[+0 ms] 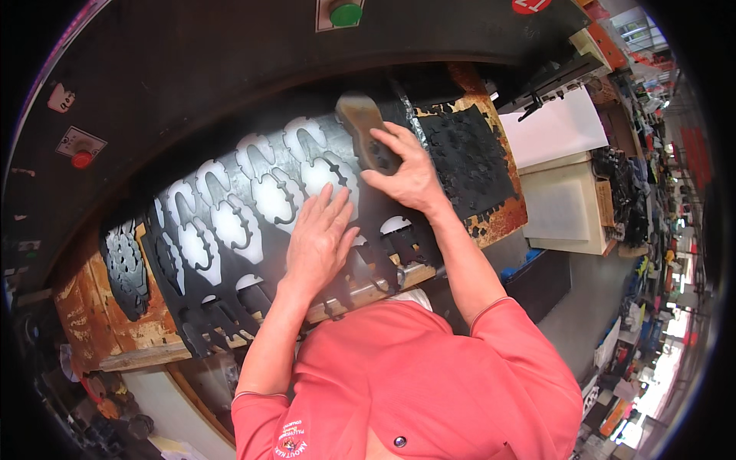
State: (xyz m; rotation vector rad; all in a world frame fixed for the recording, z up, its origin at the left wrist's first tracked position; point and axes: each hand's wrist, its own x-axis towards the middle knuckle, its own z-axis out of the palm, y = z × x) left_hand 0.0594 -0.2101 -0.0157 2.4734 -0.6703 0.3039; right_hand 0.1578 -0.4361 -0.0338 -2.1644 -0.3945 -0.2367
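One grey-brown, sole-shaped block (359, 119): held between spread thumb and fingers of my right hand (412, 175). One black, flat sheet with cut-out shapes, white showing through (369, 213): under both hands. My left hand (316, 244): palm down, fingers extended, grasping nothing. One black, ragged-edged, perforated sheet (469, 162): right of my right hand. One stack of black, notched pieces (126, 268): well left of my left.

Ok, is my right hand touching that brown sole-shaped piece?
Touching: the head view shows your right hand gripping the side of the brown sole-shaped piece, fingers overlapping its edge.
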